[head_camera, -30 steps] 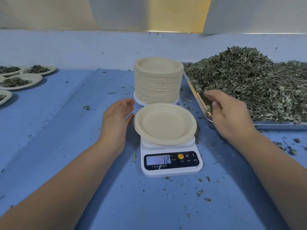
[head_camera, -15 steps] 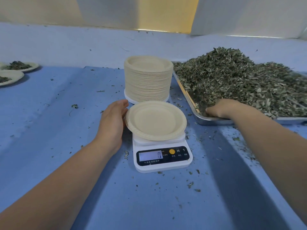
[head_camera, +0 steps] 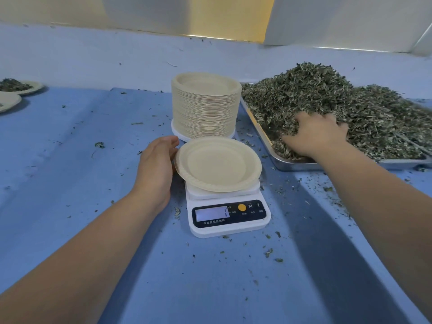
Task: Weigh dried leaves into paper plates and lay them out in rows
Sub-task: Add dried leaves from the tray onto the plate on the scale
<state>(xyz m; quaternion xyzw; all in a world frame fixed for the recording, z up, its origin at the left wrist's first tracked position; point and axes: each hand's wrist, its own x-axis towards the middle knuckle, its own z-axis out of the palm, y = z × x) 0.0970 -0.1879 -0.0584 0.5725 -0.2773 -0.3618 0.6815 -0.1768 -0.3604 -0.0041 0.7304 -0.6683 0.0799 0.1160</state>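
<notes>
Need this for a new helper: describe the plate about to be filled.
On the blue table, find the white scale in front of the tall plate stack. The empty paper plate lies on it. Only this one sits on the scale, left hand beside its rim.

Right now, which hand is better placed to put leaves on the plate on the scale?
Likely the right. The right hand is dug into the leaves in the tray, fingers curled in them. The left hand rests beside the plate rim, holding nothing.
</notes>
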